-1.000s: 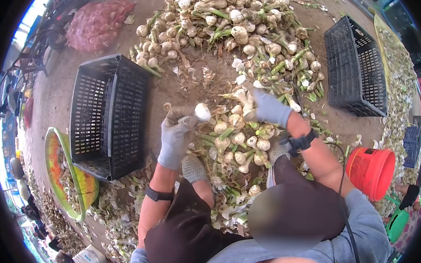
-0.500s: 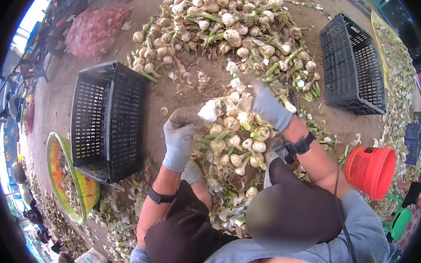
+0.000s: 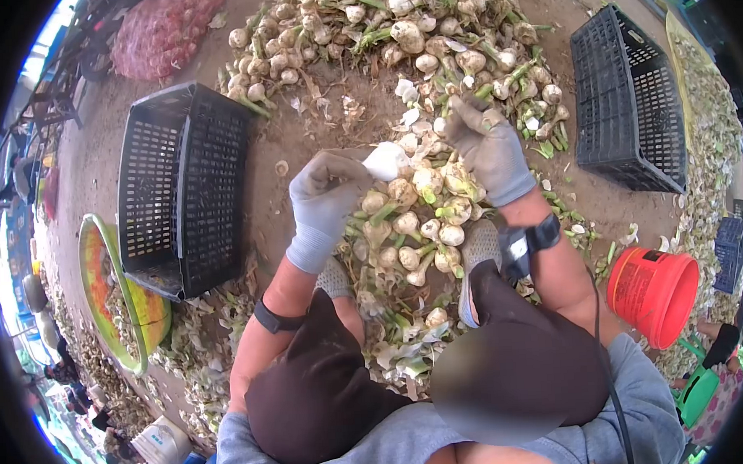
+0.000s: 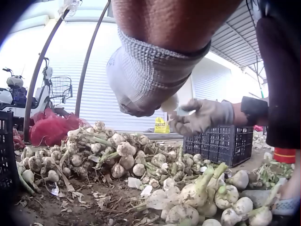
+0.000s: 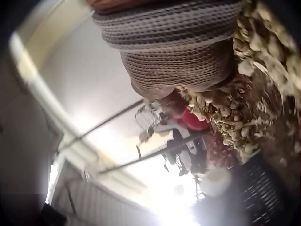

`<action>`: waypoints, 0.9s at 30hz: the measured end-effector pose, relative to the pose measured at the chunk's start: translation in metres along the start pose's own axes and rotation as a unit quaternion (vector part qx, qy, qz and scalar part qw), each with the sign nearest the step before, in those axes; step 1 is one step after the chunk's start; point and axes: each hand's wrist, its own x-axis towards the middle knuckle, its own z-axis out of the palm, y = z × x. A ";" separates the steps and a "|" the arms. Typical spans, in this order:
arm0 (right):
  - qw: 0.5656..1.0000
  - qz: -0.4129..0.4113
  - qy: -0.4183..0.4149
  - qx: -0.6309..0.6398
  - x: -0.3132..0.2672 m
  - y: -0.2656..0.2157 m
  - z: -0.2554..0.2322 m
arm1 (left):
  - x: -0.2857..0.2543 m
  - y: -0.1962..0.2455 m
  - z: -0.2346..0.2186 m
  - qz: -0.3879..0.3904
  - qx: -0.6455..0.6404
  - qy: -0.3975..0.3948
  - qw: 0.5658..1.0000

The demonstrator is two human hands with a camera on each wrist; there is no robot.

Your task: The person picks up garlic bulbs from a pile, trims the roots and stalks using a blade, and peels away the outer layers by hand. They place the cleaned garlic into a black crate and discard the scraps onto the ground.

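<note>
A white, peeled garlic bulb [image 3: 387, 161] is gripped in the gloved fingers of my left hand [image 3: 326, 196], over the near garlic heap [image 3: 409, 222] between the feet. In the left wrist view the pale bulb [image 4: 170, 103] pokes out past that hand, partly hidden by the glove. To its right, my gloved right hand [image 3: 493, 154] hovers apart from the bulb, above the heap's far right side. Its fingers are loosely bent, with the thumb apart from them, in the left wrist view. Loose white skins [image 3: 406, 90] lie beyond the bulb.
A large garlic pile [image 3: 412, 37] with stems spreads ahead. Black plastic crates stand tipped at left [image 3: 210, 190] and right [image 3: 600, 102]. A red bucket [image 3: 644, 293] is near the right knee, a green-yellow basket [image 3: 145, 319] at left. A pink mesh sack [image 3: 164, 37] lies far left.
The left hand has moved slightly right and up with the bulb, which looks whiter. The right hand has swung from reaching over the heap to an upright pose, a little farther right.
</note>
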 end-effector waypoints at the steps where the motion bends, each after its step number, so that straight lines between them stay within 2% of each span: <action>1: 0.988 -0.095 -0.060 -0.110 -0.010 -0.002 0.006 | -0.001 0.000 0.001 -0.026 0.006 0.019 0.999; 2: 0.987 -0.099 -0.062 -0.110 -0.018 0.007 0.020 | 0.002 -0.003 0.002 -0.048 0.012 0.038 0.998; 3: 0.974 -0.057 -0.109 -0.191 -0.028 0.018 0.032 | 0.001 -0.011 0.001 -0.017 0.043 -0.005 0.999; 4: 0.951 -0.011 -0.153 -0.269 -0.036 0.023 0.037 | 0.001 -0.007 0.008 -0.020 0.041 -0.006 0.999; 5: 0.931 0.019 -0.202 -0.304 -0.038 0.017 0.039 | 0.005 0.004 0.019 -0.033 -0.006 0.006 0.999; 6: 0.930 0.019 -0.204 -0.305 -0.033 0.009 0.029 | 0.009 0.010 0.025 -0.044 -0.052 0.018 0.998; 7: 0.976 0.045 -0.146 -0.152 -0.030 -0.003 0.014 | 0.004 0.015 0.019 -0.086 -0.097 0.011 0.992; 8: 0.994 0.065 -0.086 0.003 -0.026 -0.011 0.006 | 0.005 0.013 0.013 -0.086 -0.097 0.012 0.992; 9: 0.994 0.067 -0.086 0.004 -0.028 -0.012 0.000 | 0.005 0.010 0.007 -0.099 -0.028 0.083 0.991; 10: 0.987 0.059 -0.106 -0.101 -0.031 -0.014 -0.003 | 0.005 0.007 0.000 -0.109 0.042 0.152 0.981; 11: 0.969 0.048 -0.126 -0.206 -0.031 -0.016 -0.005 | 0.001 -0.011 -0.012 -0.138 0.090 0.148 0.975; 12: 0.939 0.034 -0.144 -0.311 -0.032 -0.019 -0.006 | 0.000 -0.014 -0.011 -0.133 0.089 0.146 0.976; 14: 0.843 0.011 -0.173 -0.509 -0.034 -0.020 -0.009 | -0.005 -0.023 -0.009 -0.209 0.098 0.109 0.967; 15: 0.727 0.010 -0.211 -0.654 -0.043 -0.003 -0.006 | -0.005 -0.026 -0.009 -0.192 0.057 0.117 0.973; 16: 0.585 0.008 -0.241 -0.775 -0.050 0.018 -0.008 | -0.006 -0.031 -0.009 -0.192 0.056 0.119 0.973; 17: 0.586 0.010 -0.244 -0.773 -0.049 0.035 -0.026 | -0.008 -0.032 -0.008 -0.241 0.041 0.077 0.967; 18: 0.604 -0.033 -0.220 -0.765 -0.041 0.053 -0.048 | -0.004 -0.035 -0.009 -0.284 0.028 0.033 0.958; 19: 0.622 -0.076 -0.197 -0.754 -0.036 0.063 -0.057 | -0.002 -0.027 -0.007 -0.302 0.074 -0.007 0.950; 20: 0.623 -0.081 -0.199 -0.752 -0.029 0.061 -0.050 | -0.001 -0.017 0.002 -0.298 0.094 -0.003 0.950; 22: 0.820 0.002 -0.100 -0.564 -0.024 0.043 -0.026 | -0.010 -0.032 0.001 -0.274 -0.012 -0.020 0.962; 23: 0.891 0.026 -0.135 -0.432 -0.021 0.037 -0.017 | -0.009 -0.033 0.002 -0.270 -0.011 -0.023 0.963; 24: 0.891 0.021 -0.135 -0.433 -0.019 0.032 -0.003 | -0.007 -0.033 0.002 -0.264 -0.063 -0.037 0.962; 25: 0.943 0.100 -0.109 -0.299 -0.021 0.028 0.011 | -0.006 -0.033 0.003 -0.260 -0.115 -0.052 0.957; 26: 0.968 0.179 -0.082 -0.156 -0.022 0.029 0.022 | -0.004 -0.029 0.004 -0.257 -0.115 -0.052 0.958; 27: 0.980 0.165 -0.038 -0.106 -0.020 0.043 0.020 | -0.003 -0.024 0.005 -0.220 -0.037 -0.013 0.975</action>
